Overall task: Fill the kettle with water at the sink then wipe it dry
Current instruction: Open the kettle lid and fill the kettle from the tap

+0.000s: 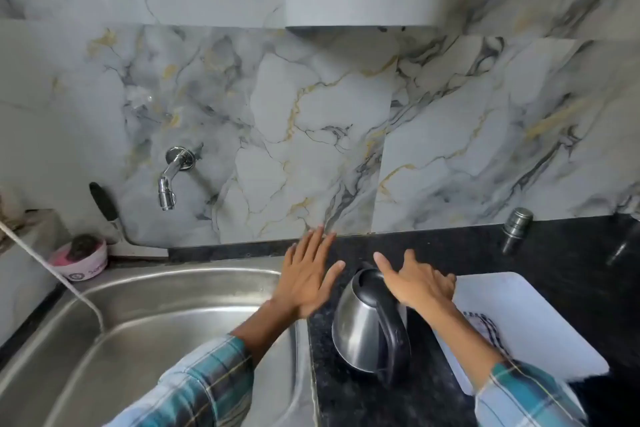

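Here the rounded steel kettle stands on speckled counter, both hands spread, seemingly holding nothing.

Kettle stands on the counter beside the sink; left hand spread flat above, right hand over its lid.

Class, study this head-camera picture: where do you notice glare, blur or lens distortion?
Head view: glare streaks the steel sink and the kettle; the wide lens bends the wall tiles and counter edge; the left hand is slightly motion-blurred, and the corners look soft.
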A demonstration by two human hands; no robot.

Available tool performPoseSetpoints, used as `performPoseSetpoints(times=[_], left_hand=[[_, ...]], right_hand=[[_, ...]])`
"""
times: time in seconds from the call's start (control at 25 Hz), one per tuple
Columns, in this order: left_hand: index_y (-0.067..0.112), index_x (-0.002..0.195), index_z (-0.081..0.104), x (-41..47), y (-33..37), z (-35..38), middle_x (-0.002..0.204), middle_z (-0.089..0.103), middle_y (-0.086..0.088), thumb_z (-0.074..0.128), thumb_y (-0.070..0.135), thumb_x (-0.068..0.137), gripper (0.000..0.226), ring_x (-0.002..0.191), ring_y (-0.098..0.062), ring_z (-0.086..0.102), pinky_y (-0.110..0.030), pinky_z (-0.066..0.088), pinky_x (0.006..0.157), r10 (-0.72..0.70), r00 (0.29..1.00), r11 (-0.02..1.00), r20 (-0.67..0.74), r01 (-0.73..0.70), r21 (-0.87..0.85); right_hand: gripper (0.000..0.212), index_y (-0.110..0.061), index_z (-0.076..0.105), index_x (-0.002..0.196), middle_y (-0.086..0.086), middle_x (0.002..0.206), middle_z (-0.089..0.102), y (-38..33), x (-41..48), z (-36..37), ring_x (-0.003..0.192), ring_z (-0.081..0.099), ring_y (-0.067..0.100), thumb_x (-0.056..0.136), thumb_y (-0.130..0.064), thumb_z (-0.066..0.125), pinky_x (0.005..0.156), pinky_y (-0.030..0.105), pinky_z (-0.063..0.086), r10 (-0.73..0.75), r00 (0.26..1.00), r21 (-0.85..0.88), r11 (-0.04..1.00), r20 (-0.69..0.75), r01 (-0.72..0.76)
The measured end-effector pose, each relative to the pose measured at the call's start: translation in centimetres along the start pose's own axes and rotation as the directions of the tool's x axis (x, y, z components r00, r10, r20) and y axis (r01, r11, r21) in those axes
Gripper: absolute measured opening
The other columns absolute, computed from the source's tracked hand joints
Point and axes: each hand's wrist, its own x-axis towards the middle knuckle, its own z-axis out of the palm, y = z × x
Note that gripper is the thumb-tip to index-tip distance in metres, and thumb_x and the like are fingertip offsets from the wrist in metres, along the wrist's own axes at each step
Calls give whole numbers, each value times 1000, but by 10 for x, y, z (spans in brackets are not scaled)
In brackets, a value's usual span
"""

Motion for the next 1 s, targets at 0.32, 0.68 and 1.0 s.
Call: performPoseSetpoints(times=[0.32,0.68,1.0], left_hand=[[36,155,-1,-38,-7,55,166,-7,11,8,65,93,69,153,-11,-4,-39,2,124,6,956,991,293,34,-131],[39,154,-6,-41,-15,62,163,-16,14,-2,77,85,78,152,-9,-8,-38,-3,122,45,948,993,316,-7,-121],[36,155,-3,-38,-68,41,164,-9,14,-1,76,86,80,153,-11,-2,-44,4,124,-22,959,983,282,73,-171]], right_hand=[[95,-25,18,155,9,138,55,35,-1,35,116,60,28,79,-34,74,95,39,51,-118,888,143,988,445,60],[72,-28,53,108,7,118,66,8,9,51,109,60,33,70,-83,28,85,42,45,-30,972,110,994,234,4],[56,-29,38,108,7,93,68,-38,15,62,83,61,31,78,-75,25,78,42,45,-1,999,386,922,45,-17]])
